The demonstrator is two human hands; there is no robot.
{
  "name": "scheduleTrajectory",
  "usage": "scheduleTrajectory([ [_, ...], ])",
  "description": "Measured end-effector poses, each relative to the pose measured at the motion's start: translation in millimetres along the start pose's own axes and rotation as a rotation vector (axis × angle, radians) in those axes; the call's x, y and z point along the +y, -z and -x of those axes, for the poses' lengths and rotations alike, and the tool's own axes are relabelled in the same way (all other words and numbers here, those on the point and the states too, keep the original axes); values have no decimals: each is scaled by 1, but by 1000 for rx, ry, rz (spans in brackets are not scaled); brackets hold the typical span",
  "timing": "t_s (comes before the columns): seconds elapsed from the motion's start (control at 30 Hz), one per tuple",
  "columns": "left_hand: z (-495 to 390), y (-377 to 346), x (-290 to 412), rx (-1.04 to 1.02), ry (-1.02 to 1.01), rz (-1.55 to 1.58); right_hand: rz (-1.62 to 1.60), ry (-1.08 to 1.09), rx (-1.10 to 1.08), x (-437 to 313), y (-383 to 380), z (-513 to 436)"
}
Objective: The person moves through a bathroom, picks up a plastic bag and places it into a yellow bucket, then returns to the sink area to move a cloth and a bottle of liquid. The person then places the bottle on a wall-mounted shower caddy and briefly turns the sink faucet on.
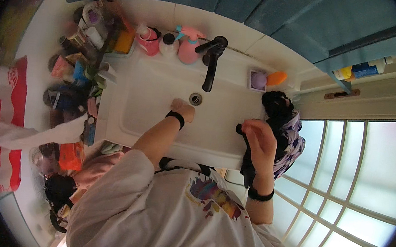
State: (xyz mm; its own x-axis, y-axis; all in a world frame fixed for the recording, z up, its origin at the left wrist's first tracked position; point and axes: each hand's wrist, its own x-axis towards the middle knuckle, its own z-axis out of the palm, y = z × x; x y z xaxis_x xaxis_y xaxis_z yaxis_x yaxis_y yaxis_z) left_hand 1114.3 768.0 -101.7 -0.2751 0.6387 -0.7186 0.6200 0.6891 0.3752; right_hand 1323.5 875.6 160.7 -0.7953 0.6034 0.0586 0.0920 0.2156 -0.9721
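My left hand (183, 110) reaches down into the white sink basin (145, 107), just left of the metal drain (195, 99). Its fingers are blurred and partly turned away, so whether they hold anything is unclear. My right hand (262, 139) is at the basin's right side with the fingers bent and the fingertips close together. Against those fingertips lies a piece of black cloth (247, 157) that hangs over the sink's front edge; I cannot tell whether it is gripped. Beside this hand a bundled black, white and purple patterned cloth (291, 144) rests on the right rim.
A black faucet (211, 67) stands behind the basin. Along the back ledge are a pink pump bottle (148, 42), a white bottle with black cap (168, 45) and a pink spray bottle (189, 48). A small tray (250, 82) holds a purple ball-shaped item. Cluttered toiletries (76, 74) line the left.
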Motion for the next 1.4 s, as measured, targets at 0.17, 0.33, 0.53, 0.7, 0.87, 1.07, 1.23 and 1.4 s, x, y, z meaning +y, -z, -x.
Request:
scheduleTrajectory([
  [0.17,25,34,4,291,5,356,229,162,-58,11,-14,-82],
  [0.33,31,68,1,159,-319,1437,685,455,48,43,-68,-163],
  [0.53,38,66,14,174,-407,1731,927,722,131,76,-113,-201],
  [0.7,41,63,20,93,-336,1934,1029,630,96,81,-120,-218],
  [0.87,21,57,10,-23,-331,2005,1046,644,61,77,-115,-219],
  [1.07,15,48,14,19,-403,1877,971,703,31,71,-110,-220],
  [1.23,26,45,29,168,-337,1846,999,646,-17,67,-108,-221],
  [1.4,12,37,19,70,-283,1900,1010,668,3,72,-110,-224],
])
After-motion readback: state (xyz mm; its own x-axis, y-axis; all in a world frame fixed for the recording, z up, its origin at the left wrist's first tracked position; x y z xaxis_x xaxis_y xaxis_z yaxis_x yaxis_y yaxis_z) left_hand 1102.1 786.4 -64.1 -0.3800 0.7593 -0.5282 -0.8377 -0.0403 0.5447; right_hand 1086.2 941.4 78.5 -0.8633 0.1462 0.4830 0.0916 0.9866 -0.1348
